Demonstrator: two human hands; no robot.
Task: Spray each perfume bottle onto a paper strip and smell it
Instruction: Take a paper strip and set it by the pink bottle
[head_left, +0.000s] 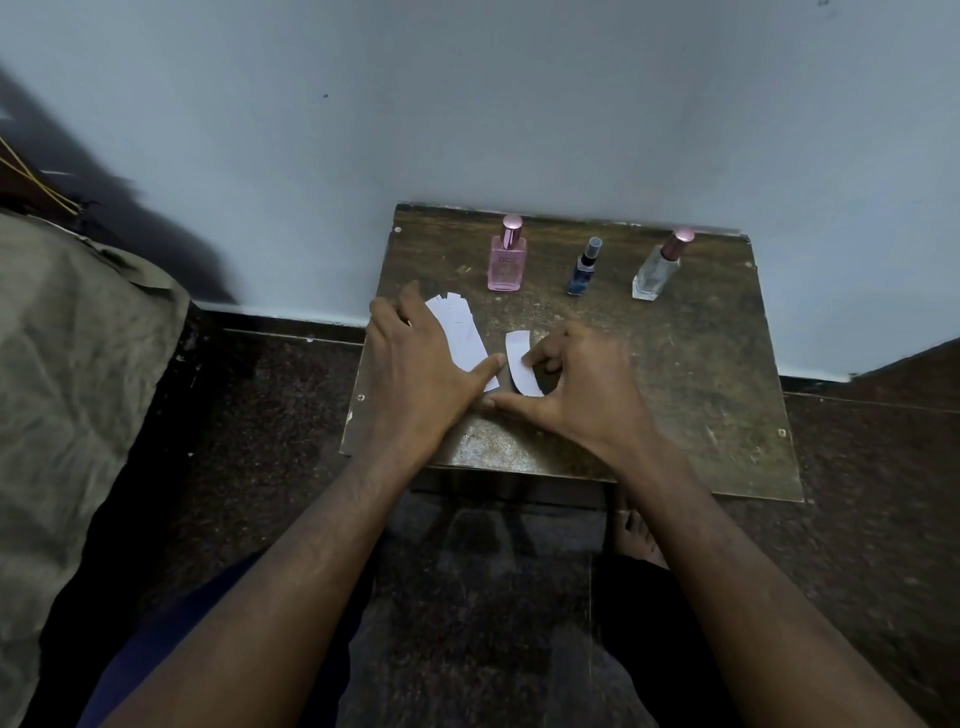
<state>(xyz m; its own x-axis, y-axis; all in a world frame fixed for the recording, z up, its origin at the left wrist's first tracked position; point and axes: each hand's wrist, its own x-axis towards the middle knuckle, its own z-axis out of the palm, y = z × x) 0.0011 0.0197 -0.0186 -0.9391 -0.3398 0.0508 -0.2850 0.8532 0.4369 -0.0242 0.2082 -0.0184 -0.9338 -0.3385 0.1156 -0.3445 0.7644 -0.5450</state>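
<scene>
Right hand: right hand (576, 387) had a curled finger pressing on a single paper strip (521, 364), thumb stretched out low along the table; whether it pinched the strip could not be told.
Left hand: left hand (415, 369) lay flat, fingers straight, on a stack of strips (456, 332), thumb tip reaching toward the single strip.
Single strip: lay near the middle of the table, just right of the stack, its far end curved upward.
Stack: white strips fanned slightly at the far end, partly covered by the left hand.
Pink bottle: pink bottle (505, 257) stood upright at the back left, rosy cap on; faint lettering on its front was too blurred to read.
Blue bottle: blue bottle (583, 270) stood upright in the middle of the row, small, with a clear cap.
Clear bottle: clear bottle (658, 270) stood at the right, rosy cap on; no label could be read.
Table: worn dark wooden table (701, 389) stood against a pale wall (467, 104).
Floor: dark speckled floor (270, 415), grey-green cloth (67, 364) to the left.
</scene>
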